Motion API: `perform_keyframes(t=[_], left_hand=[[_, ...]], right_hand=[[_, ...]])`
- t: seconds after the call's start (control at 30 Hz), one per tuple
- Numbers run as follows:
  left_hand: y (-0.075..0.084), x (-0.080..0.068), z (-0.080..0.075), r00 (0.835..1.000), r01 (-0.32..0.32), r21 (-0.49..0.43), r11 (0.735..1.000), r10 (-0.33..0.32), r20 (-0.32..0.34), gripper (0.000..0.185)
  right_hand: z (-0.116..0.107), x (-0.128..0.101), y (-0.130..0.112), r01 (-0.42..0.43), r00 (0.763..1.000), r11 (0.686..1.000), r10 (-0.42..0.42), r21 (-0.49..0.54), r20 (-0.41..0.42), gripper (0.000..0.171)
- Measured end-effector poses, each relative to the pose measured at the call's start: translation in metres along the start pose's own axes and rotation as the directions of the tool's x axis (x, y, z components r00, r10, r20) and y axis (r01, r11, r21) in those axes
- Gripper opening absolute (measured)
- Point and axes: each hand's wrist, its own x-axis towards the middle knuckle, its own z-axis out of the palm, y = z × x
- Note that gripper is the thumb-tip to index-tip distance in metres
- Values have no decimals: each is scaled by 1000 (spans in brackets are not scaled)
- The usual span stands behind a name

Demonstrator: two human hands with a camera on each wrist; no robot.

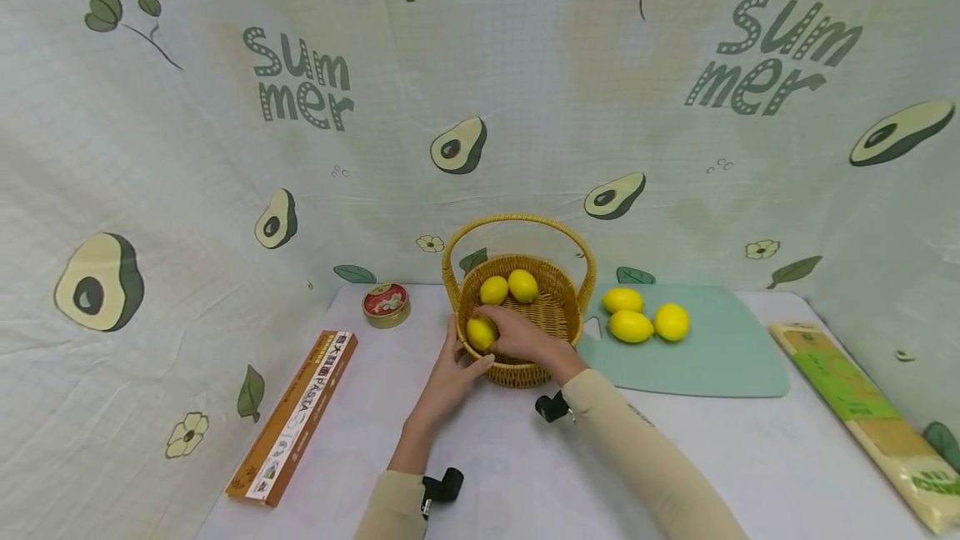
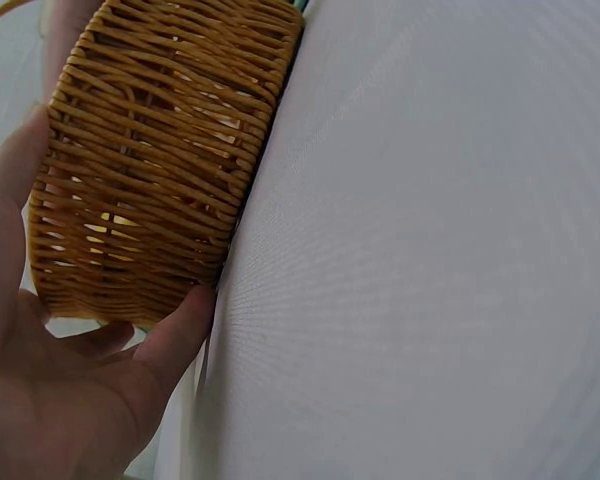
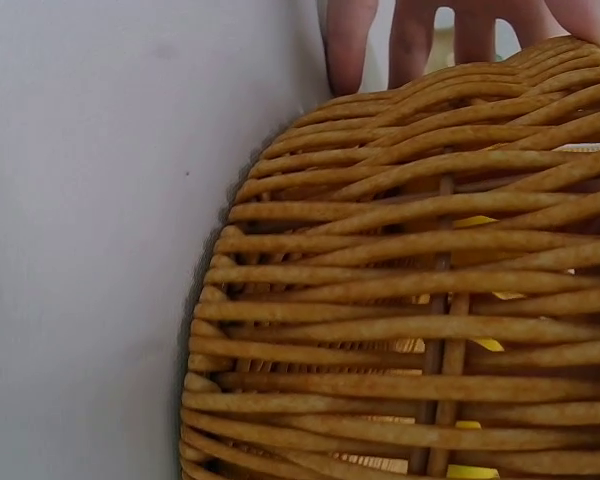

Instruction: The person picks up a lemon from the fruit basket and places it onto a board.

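A brown wicker basket (image 1: 517, 375) with a tall arched handle (image 1: 517, 217) stands at the table's back middle. Inside it, two lemons (image 1: 522, 285) lie toward the back left. My right hand (image 1: 521, 336) reaches over the front rim and grips another lemon (image 1: 480, 332) at the basket's front left. Around the basket's front left side lies my left hand (image 1: 447, 375), thumb at the rim and fingers along the wicker wall (image 2: 160, 150). Only yellow glimpses of fruit show through the weave in both wrist views.
Right of the basket, several lemons (image 1: 630, 326) sit on a pale green cutting board (image 1: 735, 357). A red-topped tin (image 1: 386, 305) and a long pasta box (image 1: 296, 415) lie to the left. A green and yellow packet (image 1: 855, 398) lies far right. Printed cloth (image 1: 525, 65) hangs behind.
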Motion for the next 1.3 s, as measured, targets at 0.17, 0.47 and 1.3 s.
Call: perform_keyframes(t=[0.17, 0.47, 1.3], left_hand=[[-15, 9, 1, 1000, 10, -1, 1000, -10, -15, 109], [-34, 17, 8, 999, -28, 26, 999, 29, -42, 106], [-33, 17, 5, 998, 16, 47, 999, -13, -60, 103]], right_hand=[[1, 1, 1, -6, 1000, 1000, 6, -13, 4, 60], [-5, -8, 0, 20, 1000, 995, -19, -98, 17, 59], [-57, -63, -2, -34, 995, 988, 20, -149, -94, 64]])
